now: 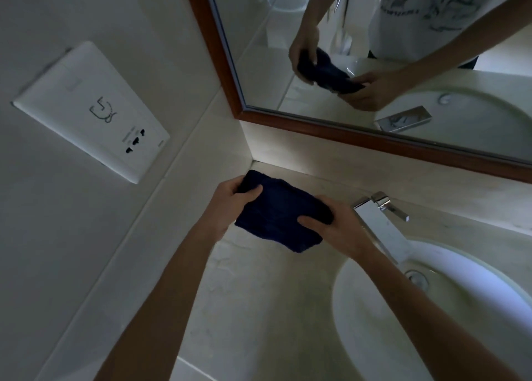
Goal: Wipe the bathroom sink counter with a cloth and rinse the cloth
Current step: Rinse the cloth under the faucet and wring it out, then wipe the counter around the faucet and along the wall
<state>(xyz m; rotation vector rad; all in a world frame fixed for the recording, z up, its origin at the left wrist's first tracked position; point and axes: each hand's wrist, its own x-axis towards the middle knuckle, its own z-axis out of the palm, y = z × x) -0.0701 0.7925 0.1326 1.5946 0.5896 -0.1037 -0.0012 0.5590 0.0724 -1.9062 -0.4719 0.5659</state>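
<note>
Head view: two hands, left hand (pixel 230 205) and right hand (pixel 336 231), pinch one dark cloth (pixel 279 216) above one counter (pixel 259 294).

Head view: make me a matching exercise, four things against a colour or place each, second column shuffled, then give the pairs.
Things:
1. cloth
2. faucet
3. mirror frame
4. wall socket plate

Descriptions:
A. brown wood
B. dark blue, held in both hands
C. white, on the left wall
D. shiny metal, at the basin's back edge

Pairs: 1-B, 2-D, 3-A, 4-C
</note>
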